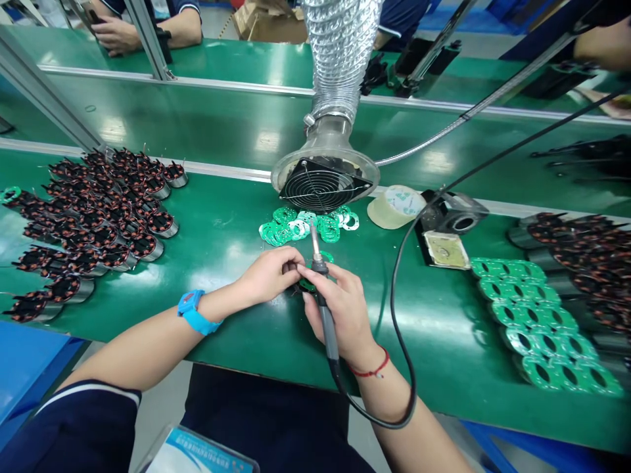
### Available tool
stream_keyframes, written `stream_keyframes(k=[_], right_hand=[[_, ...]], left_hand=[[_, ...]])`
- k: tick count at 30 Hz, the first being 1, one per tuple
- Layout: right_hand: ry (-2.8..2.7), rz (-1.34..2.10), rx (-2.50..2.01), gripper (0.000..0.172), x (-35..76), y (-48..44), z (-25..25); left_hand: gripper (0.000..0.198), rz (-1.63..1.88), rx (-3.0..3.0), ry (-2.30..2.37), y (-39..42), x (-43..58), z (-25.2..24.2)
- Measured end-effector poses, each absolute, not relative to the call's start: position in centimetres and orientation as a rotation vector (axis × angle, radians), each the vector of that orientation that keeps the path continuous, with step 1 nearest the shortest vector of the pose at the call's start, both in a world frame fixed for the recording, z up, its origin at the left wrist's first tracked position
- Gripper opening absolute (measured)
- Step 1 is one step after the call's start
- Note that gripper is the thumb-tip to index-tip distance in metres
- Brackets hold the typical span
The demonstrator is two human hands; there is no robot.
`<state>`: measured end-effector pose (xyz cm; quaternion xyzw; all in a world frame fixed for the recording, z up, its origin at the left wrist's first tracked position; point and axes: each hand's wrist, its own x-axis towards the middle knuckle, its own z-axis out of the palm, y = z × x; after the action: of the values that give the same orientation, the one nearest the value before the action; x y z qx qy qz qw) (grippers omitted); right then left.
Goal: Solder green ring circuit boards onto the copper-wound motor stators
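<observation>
My right hand [342,309] holds a soldering iron [329,332], its metal tip pointing away from me toward the loose boards. My left hand [276,272] is closed, thumb and fingers pinched together, and touches or nearly touches the right fingertips. What it grips is hidden. Beneath the fingers, part of a green circuit board [308,284] shows, with dark parts around it mostly covered by my hands. Just beyond lies a loose pile of ring-shaped green boards [279,233], under a round fume extractor fan [319,185].
Many wound motor stators [106,220] stand at the left, more stators [586,263] at the right. Joined green board panels [537,309], a tape roll [397,207] and a soldering iron stand [456,217] sit on the right. The iron's black cable [394,282] loops over the bench. Another person's hand [116,34] is beyond the partition.
</observation>
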<state>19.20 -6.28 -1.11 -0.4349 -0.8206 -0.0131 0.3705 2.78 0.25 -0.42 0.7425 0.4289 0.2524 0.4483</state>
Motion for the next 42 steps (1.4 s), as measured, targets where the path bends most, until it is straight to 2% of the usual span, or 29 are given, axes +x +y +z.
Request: stream_keyframes(k=[6,12,21,26,30,42], right_hand=[[-2.193,-0.031,-1.061,0.053,18.8,-6.4,-1.0],[-2.052,-0.125,-1.187,0.049,19.5,-6.3,-1.1],[-1.781,0.264,-1.215,0.04,20.2,-6.7,-1.4],[-1.494,0.398,-1.215,0.022,21.3,-7.3,-2.3],[-1.488,0.357,-1.1,0.014,21.7,-7.3,-2.5],[-1.48,0.272,-1.125,0.012,21.5,-7.4,-2.2]], left_hand=[[0.014,0.59,1.865,1.027,0.5,2.9,-0.1],[0.006,0.565,1.654,0.978,0.6,2.7,-0.3],[0.008,0.621,1.647,1.097,0.4,3.1,-0.7],[0.012,0.589,1.706,1.181,0.4,3.5,0.1],[0.012,0.551,1.7,1.226,0.6,3.6,0.2],[0.011,0.518,1.736,1.241,0.7,3.6,0.4]])
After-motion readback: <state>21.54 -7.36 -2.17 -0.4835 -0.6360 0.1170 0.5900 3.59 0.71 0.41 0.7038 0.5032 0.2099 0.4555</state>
